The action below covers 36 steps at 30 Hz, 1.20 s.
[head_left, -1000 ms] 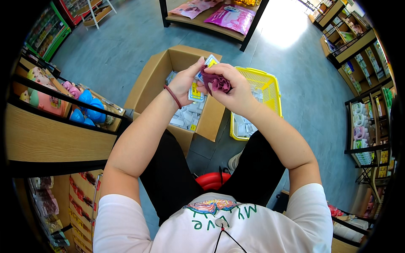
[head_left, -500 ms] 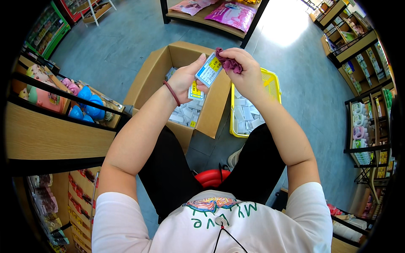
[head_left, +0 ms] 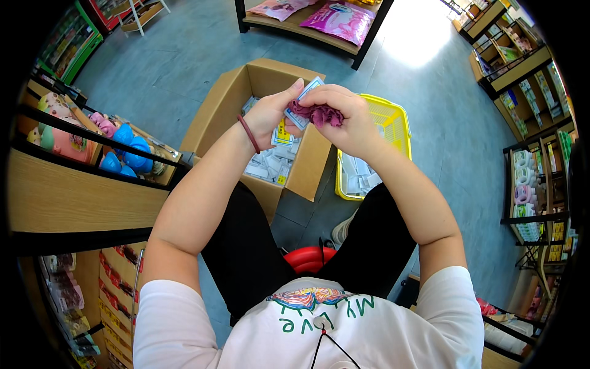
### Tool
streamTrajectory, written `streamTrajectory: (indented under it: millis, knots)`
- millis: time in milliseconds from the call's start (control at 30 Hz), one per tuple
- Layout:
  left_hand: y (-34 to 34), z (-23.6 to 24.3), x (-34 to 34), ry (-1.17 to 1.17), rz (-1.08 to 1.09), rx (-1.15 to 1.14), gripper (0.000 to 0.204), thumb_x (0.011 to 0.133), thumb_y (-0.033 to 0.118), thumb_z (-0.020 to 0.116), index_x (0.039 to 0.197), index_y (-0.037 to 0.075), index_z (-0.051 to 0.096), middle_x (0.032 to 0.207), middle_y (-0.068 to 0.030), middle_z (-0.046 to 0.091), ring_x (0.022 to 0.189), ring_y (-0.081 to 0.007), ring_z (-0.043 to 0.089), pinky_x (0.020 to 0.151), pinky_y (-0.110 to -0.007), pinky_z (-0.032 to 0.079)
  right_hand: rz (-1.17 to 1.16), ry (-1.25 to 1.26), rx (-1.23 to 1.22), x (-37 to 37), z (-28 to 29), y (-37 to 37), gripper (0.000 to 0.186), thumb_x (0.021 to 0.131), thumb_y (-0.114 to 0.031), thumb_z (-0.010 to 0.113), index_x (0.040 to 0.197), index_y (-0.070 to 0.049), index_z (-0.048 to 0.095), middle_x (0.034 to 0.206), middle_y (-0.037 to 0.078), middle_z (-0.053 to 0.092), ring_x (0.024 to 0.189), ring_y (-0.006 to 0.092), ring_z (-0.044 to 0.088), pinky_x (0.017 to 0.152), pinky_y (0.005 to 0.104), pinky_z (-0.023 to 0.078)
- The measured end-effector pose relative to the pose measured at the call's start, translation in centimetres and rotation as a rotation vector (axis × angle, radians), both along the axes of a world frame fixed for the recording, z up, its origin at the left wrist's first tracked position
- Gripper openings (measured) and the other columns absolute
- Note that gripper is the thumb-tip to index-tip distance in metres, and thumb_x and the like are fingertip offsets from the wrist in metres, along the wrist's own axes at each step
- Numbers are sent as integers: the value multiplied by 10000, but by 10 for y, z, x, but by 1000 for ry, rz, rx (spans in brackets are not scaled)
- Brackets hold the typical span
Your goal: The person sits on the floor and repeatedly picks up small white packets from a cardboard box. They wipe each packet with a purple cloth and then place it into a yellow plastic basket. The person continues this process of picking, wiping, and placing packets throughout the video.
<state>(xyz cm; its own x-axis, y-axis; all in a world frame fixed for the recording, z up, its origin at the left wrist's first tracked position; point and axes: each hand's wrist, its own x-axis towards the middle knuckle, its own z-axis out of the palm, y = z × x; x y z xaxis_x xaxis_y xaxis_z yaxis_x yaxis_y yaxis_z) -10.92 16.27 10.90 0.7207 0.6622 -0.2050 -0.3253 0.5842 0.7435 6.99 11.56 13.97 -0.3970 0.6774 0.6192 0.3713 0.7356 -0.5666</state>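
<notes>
My left hand (head_left: 270, 120) is closed on a price tag (head_left: 313, 86) with a blue-and-white face, held tilted above the cardboard box (head_left: 218, 111). In my right hand (head_left: 349, 118) is a bunched maroon cloth (head_left: 321, 115), pressed across the tag's face and covering most of it. A second, yellow-faced tag (head_left: 283, 136) shows just under my left fingers; whether they grip it I cannot tell. Many white tags (head_left: 270, 165) lie jumbled in the open box. To its right, a yellow plastic basket (head_left: 401, 126) holds more white tags (head_left: 359, 175), partly hidden by my right forearm.
A low shelf (head_left: 295, 27) with pink bags stands ahead. Shelving with toys (head_left: 132, 150) is close on my left, and stocked racks (head_left: 528, 178) line the right. Between my legs is a red round object (head_left: 305, 259). Grey floor (head_left: 455, 123) runs off to the right.
My right hand has moved left and slightly down with the cloth, across the tag, hiding its yellow part. The tag has turned more edge-on. My left hand has hardly moved.
</notes>
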Motion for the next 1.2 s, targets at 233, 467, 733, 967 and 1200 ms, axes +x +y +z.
streamTrajectory:
  millis: [233, 467, 733, 967, 1200]
  knots:
    - [-10, 16, 5, -10, 59, -56, 388, 940, 435, 448, 973, 67, 568, 716, -5, 548, 483, -48, 387, 407, -182, 304, -414, 67, 189, 24, -4, 28, 266, 732, 4, 640, 989, -63, 636, 857, 86, 629, 749, 186, 612, 633, 268, 495]
    - [-7, 9, -2, -91, -15, -44, 395, 944, 412, 454, 1066, 56, 574, 812, -9, 589, 548, -36, 442, 425, -169, 310, -74, 526, -868, 23, -7, 15, 280, 824, -168, 677, 1038, -7, 598, 734, 33, 627, 550, 75, 554, 443, 202, 429]
    - [6, -8, 3, 369, 342, 90, 449, 881, 422, 576, 1042, 8, 505, 866, -47, 564, 506, -26, 366, 439, -165, 331, -370, 294, -531, 33, 5, 13, 166, 777, -95, 712, 892, -36, 607, 785, 28, 623, 646, 87, 593, 545, 230, 480]
    - [-10, 4, 16, 118, 147, -4, 356, 873, 387, 598, 970, 47, 559, 830, -28, 548, 534, -47, 358, 500, -199, 338, -299, -243, 223, 25, -10, 7, 301, 557, -11, 705, 837, -74, 614, 859, 49, 613, 806, 253, 585, 685, 323, 497]
    - [-2, -6, 5, 140, 227, 33, 213, 891, 278, 577, 820, 77, 585, 686, 12, 504, 536, -62, 367, 494, -213, 327, -134, -358, 353, 10, -11, 1, 384, 537, -48, 731, 904, -104, 635, 945, 6, 611, 814, 216, 573, 704, 317, 490]
